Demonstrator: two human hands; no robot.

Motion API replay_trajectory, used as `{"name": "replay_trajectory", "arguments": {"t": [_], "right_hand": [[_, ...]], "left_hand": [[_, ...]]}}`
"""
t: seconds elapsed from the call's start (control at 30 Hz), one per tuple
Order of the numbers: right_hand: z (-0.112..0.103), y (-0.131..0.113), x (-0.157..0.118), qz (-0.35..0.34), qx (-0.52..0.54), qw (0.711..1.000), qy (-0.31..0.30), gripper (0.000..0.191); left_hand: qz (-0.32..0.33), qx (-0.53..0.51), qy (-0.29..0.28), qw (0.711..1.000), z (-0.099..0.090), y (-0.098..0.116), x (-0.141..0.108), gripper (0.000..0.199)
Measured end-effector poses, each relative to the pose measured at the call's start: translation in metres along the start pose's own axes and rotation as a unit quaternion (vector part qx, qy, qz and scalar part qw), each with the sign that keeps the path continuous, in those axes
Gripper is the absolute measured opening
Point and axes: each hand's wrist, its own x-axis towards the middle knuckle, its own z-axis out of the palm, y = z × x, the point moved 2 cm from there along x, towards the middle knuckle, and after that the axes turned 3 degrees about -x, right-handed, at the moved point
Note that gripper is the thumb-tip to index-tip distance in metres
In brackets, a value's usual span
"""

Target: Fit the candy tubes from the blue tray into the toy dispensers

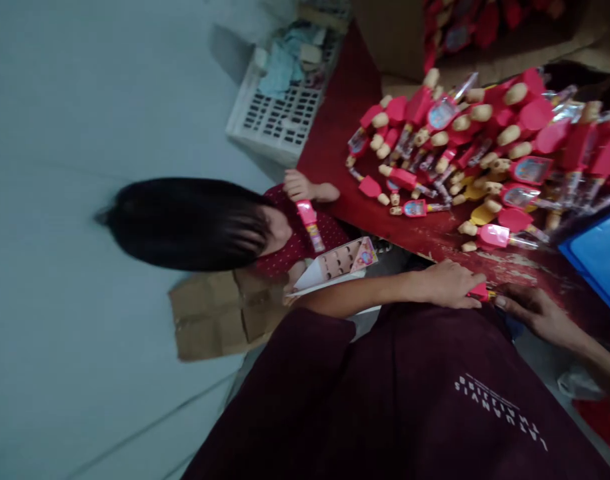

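My left hand [452,285] is closed around a small red toy piece [479,292] at the front edge of the red table [409,237]. From the right, my right hand [535,312] pinches the yellowish end of the same piece between thumb and fingers. Just beyond my hands lies a large pile of pink, red and yellow shovel-shaped toys [493,235] with beige animal-head tops and clear wrapped tubes. The fingers partly hide the held piece.
To the left, a person [305,257] holds a similar pink toy [307,213] above an open display box [342,260]. A white basket [279,130] with cloth stands behind. Cardboard [209,313] lies left, a blue object [597,260] right, and a carton [395,40] of toys at the back.
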Motion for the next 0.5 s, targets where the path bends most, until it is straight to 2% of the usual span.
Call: {"name": "replay_trajectory", "arguments": {"t": [0.07, 0.13, 0.17, 0.23, 0.3, 0.37, 0.5], "right_hand": [[0.003, 0.002, 0.005, -0.008, -0.02, 0.999, -0.05, 0.029], [0.001, 0.001, 0.01, -0.074, -0.098, 0.992, -0.014, 0.029], [0.0, -0.001, 0.012, -0.123, -0.153, 0.98, 0.025, 0.032], [-0.003, -0.006, 0.014, -0.216, -0.257, 0.938, 0.083, 0.043], [-0.004, -0.013, 0.017, -0.274, -0.317, 0.904, 0.089, 0.053], [-0.005, -0.022, 0.021, -0.298, -0.326, 0.894, 0.074, 0.055], [-0.008, -0.04, 0.032, -0.31, -0.318, 0.893, 0.072, 0.047]], "left_hand": [[-0.005, -0.033, 0.018, 0.999, 0.009, -0.005, -0.004, 0.047], [-0.011, -0.122, 0.035, 0.992, 0.014, -0.015, -0.007, 0.044], [-0.007, -0.185, 0.036, 0.982, 0.014, -0.02, -0.008, 0.041], [0.014, -0.305, 0.031, 0.952, 0.012, -0.029, -0.01, 0.035], [0.042, -0.356, 0.027, 0.933, 0.006, -0.033, -0.014, 0.032], [0.047, -0.324, 0.039, 0.944, -0.002, -0.033, -0.02, 0.035], [0.007, -0.167, 0.082, 0.983, -0.019, -0.027, -0.032, 0.039]]}}
